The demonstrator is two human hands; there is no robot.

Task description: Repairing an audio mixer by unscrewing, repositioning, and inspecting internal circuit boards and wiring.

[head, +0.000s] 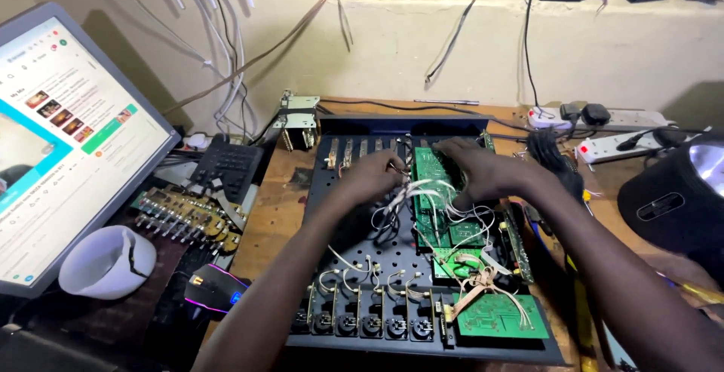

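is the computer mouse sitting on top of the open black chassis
No, the computer mouse lies on the desk left of the black chassis, while both hands rest on the green circuit boards inside it.

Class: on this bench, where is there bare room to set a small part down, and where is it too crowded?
Free: the wood strip between the knob board and black chassis.

Crowded: the chassis middle, where the left hand and right hand work among white wires and green boards.
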